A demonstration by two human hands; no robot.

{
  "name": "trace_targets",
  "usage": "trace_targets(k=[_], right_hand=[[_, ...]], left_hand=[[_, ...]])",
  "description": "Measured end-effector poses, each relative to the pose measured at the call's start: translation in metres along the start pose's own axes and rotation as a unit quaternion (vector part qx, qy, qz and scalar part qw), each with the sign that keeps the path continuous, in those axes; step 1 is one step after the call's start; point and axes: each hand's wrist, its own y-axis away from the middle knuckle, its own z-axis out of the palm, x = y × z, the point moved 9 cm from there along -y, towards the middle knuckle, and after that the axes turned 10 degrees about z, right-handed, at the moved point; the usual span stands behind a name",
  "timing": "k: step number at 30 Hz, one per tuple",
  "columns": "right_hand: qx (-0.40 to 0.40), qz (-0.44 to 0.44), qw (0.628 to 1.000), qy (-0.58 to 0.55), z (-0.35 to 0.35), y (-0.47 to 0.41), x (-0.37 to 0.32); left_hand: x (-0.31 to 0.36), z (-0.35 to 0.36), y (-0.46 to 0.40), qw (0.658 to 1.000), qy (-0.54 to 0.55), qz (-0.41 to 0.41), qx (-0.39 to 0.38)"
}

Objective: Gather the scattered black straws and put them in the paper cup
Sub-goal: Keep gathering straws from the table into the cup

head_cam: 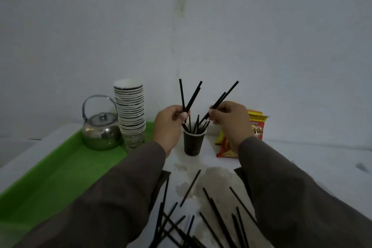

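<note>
Paper cup [192, 143] hemmed in: cup stack [131, 115] and kettle [101, 131] left, snack packets [239, 137] right. Loose straws [201, 217] litter near tabletop. Open air above cup rim.

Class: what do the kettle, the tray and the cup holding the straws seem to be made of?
Kettle: polished metal, probably steel; it mirrors its surroundings.
Tray: likely plastic; uniform bright green, smooth, moulded rim.
Cup: probably paper; matte dark wall, thin rolled rim, like the stacked cups.
</note>
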Motion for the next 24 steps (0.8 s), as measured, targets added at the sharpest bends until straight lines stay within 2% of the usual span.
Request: trace_targets(k=[6, 9, 13, 18, 24], right_hand=[[0.024, 0.011, 0.995, 0.092, 0.018, -0.036, 0.014], [0.022, 0.027, 0.991, 0.127, 0.028, -0.044, 0.028], [0.04, 0.045, 0.975, 0.213, 0.037, -0.053, 0.044], [0.036, 0.048, 0.967, 0.247, 0.041, -0.054, 0.046], [0.026, 0.043, 0.957, 0.287, 0.042, -0.053, 0.044]], left_hand=[[-0.022, 0.011, -0.047, 0.999, 0.028, -0.024, 0.01], [-0.034, 0.019, -0.056, 0.999, 0.033, -0.042, -0.009], [-0.049, 0.028, -0.059, 0.997, -0.009, -0.048, -0.056], [-0.063, 0.045, -0.054, 0.991, -0.056, -0.058, -0.106], [-0.087, 0.053, -0.052, 0.975, -0.166, -0.05, -0.136]])
